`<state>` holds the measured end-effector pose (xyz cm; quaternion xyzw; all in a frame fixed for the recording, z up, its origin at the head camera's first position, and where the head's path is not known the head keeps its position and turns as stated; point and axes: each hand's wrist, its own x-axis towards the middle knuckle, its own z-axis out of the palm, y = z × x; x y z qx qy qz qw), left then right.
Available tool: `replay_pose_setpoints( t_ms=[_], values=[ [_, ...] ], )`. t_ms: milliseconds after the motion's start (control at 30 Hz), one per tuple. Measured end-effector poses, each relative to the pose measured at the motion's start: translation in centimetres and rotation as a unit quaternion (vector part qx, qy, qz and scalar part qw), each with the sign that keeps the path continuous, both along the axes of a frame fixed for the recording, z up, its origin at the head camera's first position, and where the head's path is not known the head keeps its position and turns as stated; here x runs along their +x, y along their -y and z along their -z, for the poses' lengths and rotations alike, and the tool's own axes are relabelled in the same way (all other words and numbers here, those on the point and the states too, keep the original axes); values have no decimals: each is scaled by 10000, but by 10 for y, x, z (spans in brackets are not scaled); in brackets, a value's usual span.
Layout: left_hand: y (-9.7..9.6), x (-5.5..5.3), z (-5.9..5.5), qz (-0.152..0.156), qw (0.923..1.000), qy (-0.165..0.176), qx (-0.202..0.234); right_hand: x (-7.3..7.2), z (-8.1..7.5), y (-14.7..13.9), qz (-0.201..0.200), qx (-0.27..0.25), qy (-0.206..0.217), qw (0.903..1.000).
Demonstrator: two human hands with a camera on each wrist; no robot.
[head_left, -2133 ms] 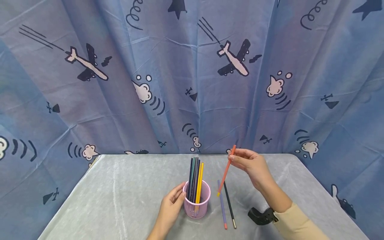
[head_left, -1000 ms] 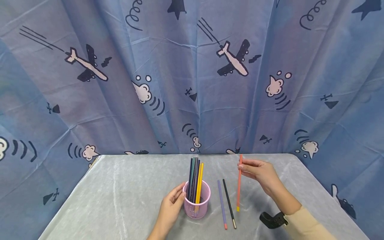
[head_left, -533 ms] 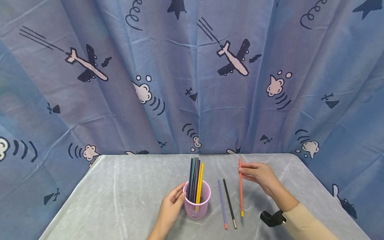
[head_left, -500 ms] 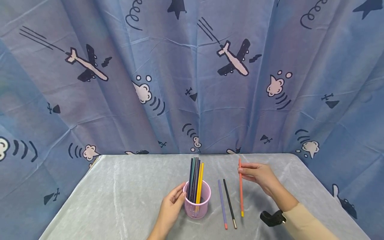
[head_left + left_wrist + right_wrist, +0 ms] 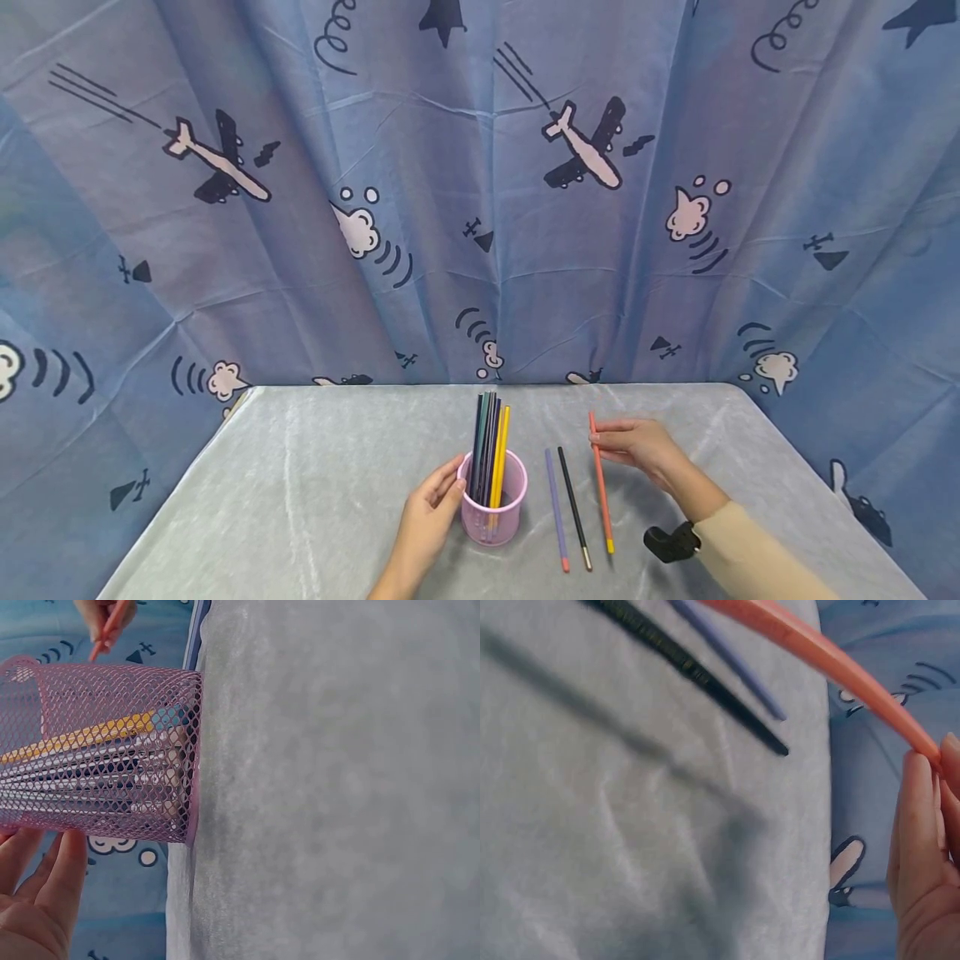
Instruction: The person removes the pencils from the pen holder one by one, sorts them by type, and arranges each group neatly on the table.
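A pink mesh pencil cup [image 5: 489, 528] stands on the grey cloth, holding several dark pencils [image 5: 483, 450] and yellow ones [image 5: 500, 462]. My left hand [image 5: 426, 517] grips the cup's left side, thumb and fingers against its wall near the rim; the left wrist view shows those fingers [image 5: 66, 877] along the mesh. Between thumb and fingertips my right hand [image 5: 637, 447] pinches an orange pencil [image 5: 602, 487] by its far end, the yellow-tipped end slanting down over the cloth. Left of it lie a black pencil [image 5: 573, 504] and a purple pencil [image 5: 556, 508], side by side.
Grey cloth covers the table [image 5: 315, 467], which ends at the back against a blue curtain [image 5: 420, 317] printed with planes. A black device [image 5: 667, 543] is worn at the right wrist, by a beige sleeve [image 5: 750, 550].
My right hand has carried the orange pencil from above the purple and black ones to their right, then lowered it toward the cloth. The left hand and cup stay put.
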<state>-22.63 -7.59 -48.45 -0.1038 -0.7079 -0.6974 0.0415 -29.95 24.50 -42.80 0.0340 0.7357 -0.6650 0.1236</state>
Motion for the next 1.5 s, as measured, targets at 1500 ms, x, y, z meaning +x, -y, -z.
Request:
replay_pose_setpoints(
  t_ms=[1500],
  values=[
    [0,0,1,-1,10000,-21,82,-14,52,13,322,574,255,9975]
  ],
)
